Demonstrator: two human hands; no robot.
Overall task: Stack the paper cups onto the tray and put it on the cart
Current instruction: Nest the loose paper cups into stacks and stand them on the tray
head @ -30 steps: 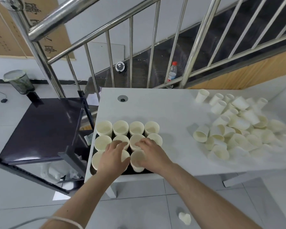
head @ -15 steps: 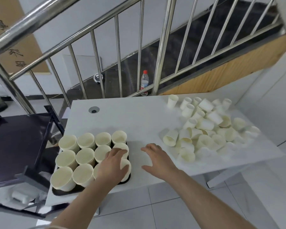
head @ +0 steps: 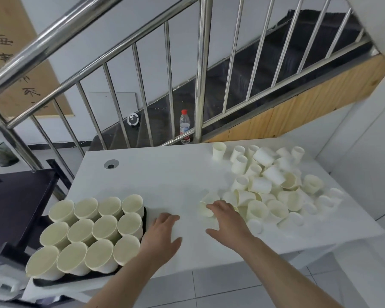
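My left hand (head: 162,237) lies flat on the white table (head: 165,174), fingers straight and spread, holding nothing, just right of the black tray (head: 144,218). The tray carries twelve upright paper cups (head: 93,232) in three rows of four, packed rim to rim. My right hand (head: 228,221) reaches toward the loose pile of cups (head: 269,187), fingers loosely extended, fingertips touching a tipped cup (head: 206,210) at the pile's near edge; I can't tell whether it grips. Left of the tray stands the dark cart (head: 11,210). Beyond both hands, a steel railing (head: 201,70) backs the table, with a water bottle (head: 184,126) behind its post.
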